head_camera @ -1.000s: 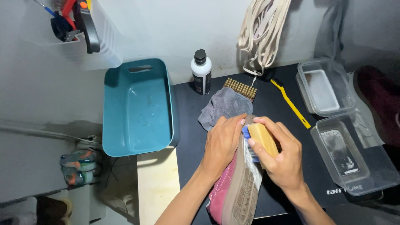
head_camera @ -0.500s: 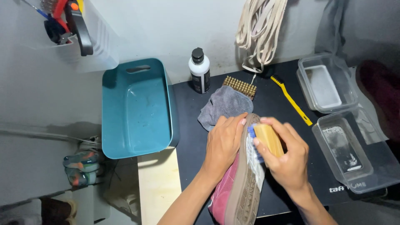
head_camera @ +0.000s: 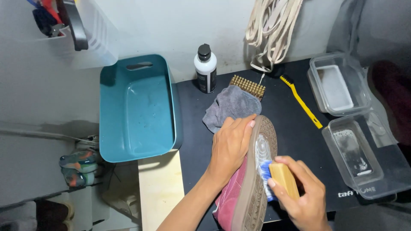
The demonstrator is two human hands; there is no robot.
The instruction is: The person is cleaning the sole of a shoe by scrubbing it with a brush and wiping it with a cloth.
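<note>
The left hand (head_camera: 231, 145) is clasped over the upper of a dark pink suede shoe with a tan rubber sole (head_camera: 246, 188), holding it on its side above the black table mat (head_camera: 291, 128); the shoe's heel end runs out of the bottom edge of the view. The right hand (head_camera: 302, 196) is closed around a pale wooden brush block with blue bristles (head_camera: 278, 179), the bristles pressed to the sole's edge. Most of the block is covered by the fingers.

A crumpled grey cloth (head_camera: 229, 107) lies just beyond the shoe's toe and hides part of a brass-bristled brush (head_camera: 247, 87). A yellow-handled narrow brush (head_camera: 302, 102) lies slantwise nearby. A white bottle with a black cap (head_camera: 205, 68) stands against the wall, beside a hanging bundle of cream laces (head_camera: 274, 30) cut off at the top.

The teal plastic basin (head_camera: 137, 111) at the left holds only a few specks. Two clear plastic tubs (head_camera: 338, 83) (head_camera: 364, 158) sit at the right; the farther holds something flat and whitish, the nearer a pale smeared residue, hard to make out. A clear wall bin (head_camera: 55, 25) at top left holds dark, red and blue tools, only partly seen.
</note>
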